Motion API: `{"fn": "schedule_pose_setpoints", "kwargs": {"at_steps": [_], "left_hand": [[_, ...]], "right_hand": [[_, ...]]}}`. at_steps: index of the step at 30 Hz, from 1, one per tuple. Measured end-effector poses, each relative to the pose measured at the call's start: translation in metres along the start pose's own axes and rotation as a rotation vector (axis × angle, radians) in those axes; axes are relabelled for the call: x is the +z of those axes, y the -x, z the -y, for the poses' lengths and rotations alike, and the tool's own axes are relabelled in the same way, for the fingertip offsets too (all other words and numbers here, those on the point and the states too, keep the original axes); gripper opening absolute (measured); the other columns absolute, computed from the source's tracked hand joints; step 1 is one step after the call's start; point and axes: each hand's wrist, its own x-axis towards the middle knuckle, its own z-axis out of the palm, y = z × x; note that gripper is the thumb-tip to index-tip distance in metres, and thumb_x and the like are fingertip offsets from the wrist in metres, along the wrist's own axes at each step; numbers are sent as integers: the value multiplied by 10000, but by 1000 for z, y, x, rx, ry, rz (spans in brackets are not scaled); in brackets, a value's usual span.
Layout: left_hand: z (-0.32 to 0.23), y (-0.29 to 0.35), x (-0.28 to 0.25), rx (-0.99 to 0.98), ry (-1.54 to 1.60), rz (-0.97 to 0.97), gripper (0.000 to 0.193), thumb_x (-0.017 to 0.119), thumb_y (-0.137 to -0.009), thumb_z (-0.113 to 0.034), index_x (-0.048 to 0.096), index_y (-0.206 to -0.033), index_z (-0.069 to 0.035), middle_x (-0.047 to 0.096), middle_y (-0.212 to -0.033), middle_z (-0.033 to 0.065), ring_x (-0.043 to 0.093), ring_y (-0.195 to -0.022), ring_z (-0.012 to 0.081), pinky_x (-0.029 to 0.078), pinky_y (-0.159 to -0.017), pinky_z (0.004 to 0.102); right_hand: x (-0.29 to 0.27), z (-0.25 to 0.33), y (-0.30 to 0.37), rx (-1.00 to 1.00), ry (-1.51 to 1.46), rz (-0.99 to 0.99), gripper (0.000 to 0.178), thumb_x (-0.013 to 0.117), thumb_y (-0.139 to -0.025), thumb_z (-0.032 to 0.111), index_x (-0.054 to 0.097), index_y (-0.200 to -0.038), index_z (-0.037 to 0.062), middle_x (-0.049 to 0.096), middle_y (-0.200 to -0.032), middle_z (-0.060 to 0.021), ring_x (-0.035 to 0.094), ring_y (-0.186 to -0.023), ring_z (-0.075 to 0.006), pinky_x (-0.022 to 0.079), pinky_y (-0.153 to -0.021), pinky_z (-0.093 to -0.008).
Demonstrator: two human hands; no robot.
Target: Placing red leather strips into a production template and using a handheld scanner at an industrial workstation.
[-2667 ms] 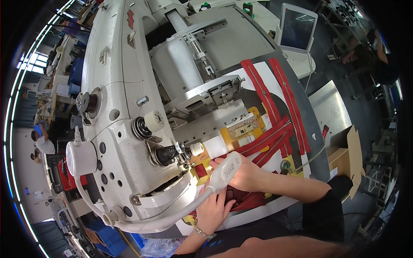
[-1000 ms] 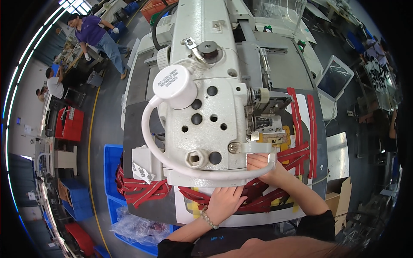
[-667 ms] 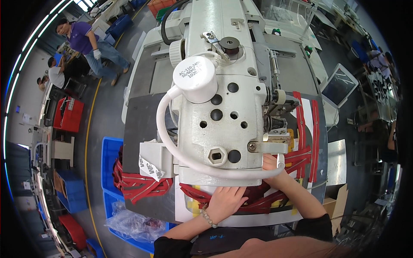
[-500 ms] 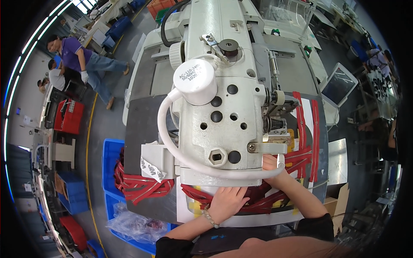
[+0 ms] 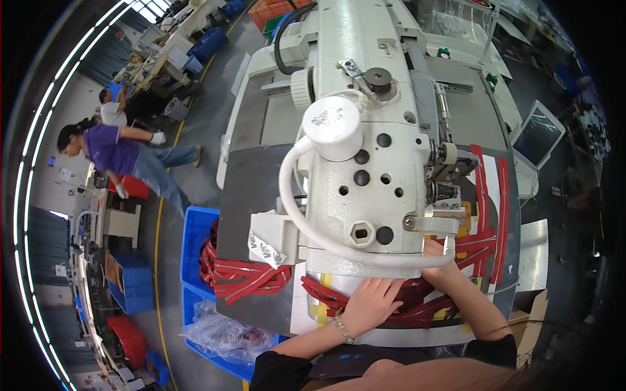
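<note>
A large white sewing machine (image 5: 365,195) stands in front of me, its head covering the spot where my hands work. My left hand (image 5: 372,305), with a beaded bracelet on the wrist, lies flat with its fingers stretched out over dark red fabric (image 5: 412,294) by the machine's near edge. Some of its fingertips slip under that edge. Just right of it, my right hand (image 5: 442,268) reaches up beside the machine head; a white tube and a bracket hide most of its fingers. Red zipper strips (image 5: 417,317) lie below and between my hands.
More red zipper strips (image 5: 502,215) lie right of the machine. A pile of zippers (image 5: 251,280) hangs toward a blue bin (image 5: 195,254) on the left; another holds clear plastic (image 5: 228,332). A screen (image 5: 538,135) stands at right. A person in purple (image 5: 117,150) walks in the left aisle.
The whole view has shifted, so the machine sits further right. My hands stay in nearly the same place at the machine. The person in purple has come nearer along the aisle.
</note>
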Motion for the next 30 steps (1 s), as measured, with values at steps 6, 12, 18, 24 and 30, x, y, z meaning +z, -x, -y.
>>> {"fn": "schedule_pose_setpoints", "kwargs": {"at_steps": [6, 12, 18, 24, 30], "left_hand": [[2, 3, 2, -31, 21, 53, 562, 664, -814, -350, 515, -1281, -73, 559, -1162, 104, 613, -880, 189, 499, -711, 318], [-1, 1, 0, -67, 42, 58, 453, 624, -846, -347, 568, -1191, -60, 611, -1023, 121, 598, -928, 281, 482, -798, 404], [-1, 5, 6, -46, -52, 74, 500, 598, -862, -398, 535, -1256, -97, 498, -1220, 132, 559, -1045, 310, 475, -857, 417], [2, 13, 12, -69, -74, 255, 598, 588, -874, -424, 453, -1365, -111, 322, -1469, 199, 430, -1278, 364, 408, -1003, 429], [4, 16, 23, 2, 70, 186, 625, 632, -862, -328, 420, -1368, -27, 264, -1458, 296, 317, -1347, 404, 350, -1055, 432]], "right_hand": [[9, -4, 1, -73, 5, -3, 349, 574, -760, 86, 638, -1100, 38, 624, -1174, -97, 602, -1075, -278, 487, -925, -418], [10, -8, 3, -60, 8, 12, 335, 574, -782, 109, 643, -1104, 47, 637, -1144, -85, 609, -1038, -276, 488, -875, -404], [22, -13, 11, -37, -67, -15, 281, 578, -826, 150, 655, -1075, 45, 660, -1067, -70, 612, -1016, -261, 475, -868, -382], [21, -12, 2, -59, -56, -1, 246, 582, -776, 136, 643, -990, 31, 641, -1099, -89, 609, -1026, -292, 491, -839, -378], [26, -14, 7, -112, 55, -70, 294, 580, -753, 132, 623, -1026, 32, 623, -1142, -98, 604, -1063, -283, 495, -838, -398]]}}
